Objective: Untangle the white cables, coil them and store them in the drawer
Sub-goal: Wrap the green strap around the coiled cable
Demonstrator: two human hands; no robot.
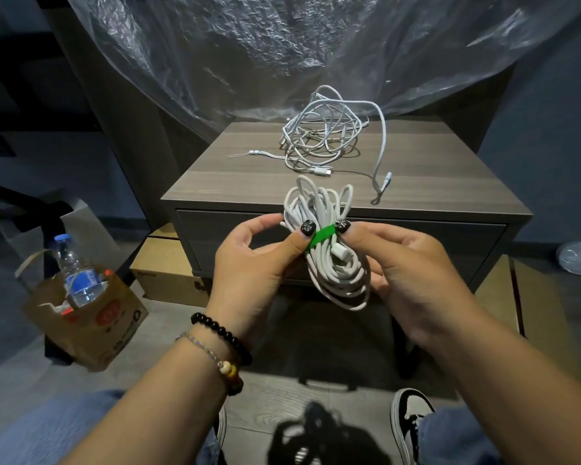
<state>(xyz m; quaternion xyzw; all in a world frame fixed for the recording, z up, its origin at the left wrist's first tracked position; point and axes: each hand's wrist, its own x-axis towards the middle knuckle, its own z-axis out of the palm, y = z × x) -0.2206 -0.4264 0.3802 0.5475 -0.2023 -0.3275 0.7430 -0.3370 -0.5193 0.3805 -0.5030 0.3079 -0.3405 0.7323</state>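
Observation:
Both hands hold a coiled white cable [336,276] in front of the nightstand, with a green tie [322,237] wrapped around its middle. My left hand [255,263] pinches the coil from the left, thumb on the tie's left end. My right hand [413,273] grips it from the right, thumb on the tie's right end. A white plug shows inside the coil. A tangled pile of white cables [326,135] lies on the nightstand top [235,172], with loose connector ends trailing toward the front. The drawer [450,239] below is closed.
Clear plastic sheeting [282,45] hangs behind the nightstand. On the floor at left stands a brown paper bag [91,323] with a water bottle [78,270], and a cardboard box [168,270] sits beside the nightstand. Another cardboard box [507,297] is at right. My shoe [413,421] is below.

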